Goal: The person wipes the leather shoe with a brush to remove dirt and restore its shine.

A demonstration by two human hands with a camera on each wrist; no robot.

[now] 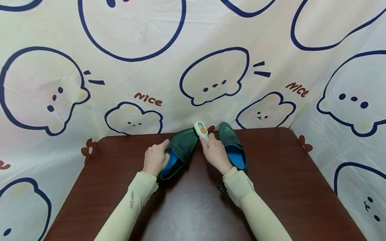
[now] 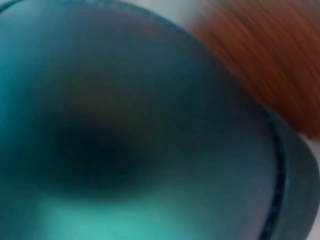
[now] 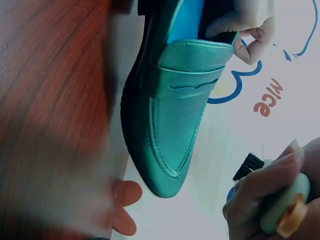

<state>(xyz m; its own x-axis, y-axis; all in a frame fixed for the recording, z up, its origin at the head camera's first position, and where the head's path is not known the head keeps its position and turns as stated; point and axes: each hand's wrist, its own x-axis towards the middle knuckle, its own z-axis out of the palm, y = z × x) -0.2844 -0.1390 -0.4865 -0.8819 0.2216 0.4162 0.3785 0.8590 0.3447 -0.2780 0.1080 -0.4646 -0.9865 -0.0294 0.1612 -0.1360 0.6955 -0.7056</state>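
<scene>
A green loafer [image 1: 183,144] with a blue insole is tilted in my left hand [image 1: 155,158], which grips the side of its opening. Close up and blurred, the green shoe [image 2: 150,100] fills most of the left wrist view. My right hand [image 1: 216,153] holds a small brush [image 1: 201,130] with a pale handle and an orange oval on it. Its dark bristles [image 3: 248,166] face the loafer's toe; in the right wrist view a gap shows between them. The second green loafer [image 1: 230,142] stands just right of my right hand, partly behind the wrist.
A dark brown wooden table [image 1: 193,214] lies under the shoes. A pale cloth [image 1: 169,80] with blue cartoon outlines rises behind its far edge and along both sides. Under my right wrist is a small black item [image 1: 222,188], too small to identify.
</scene>
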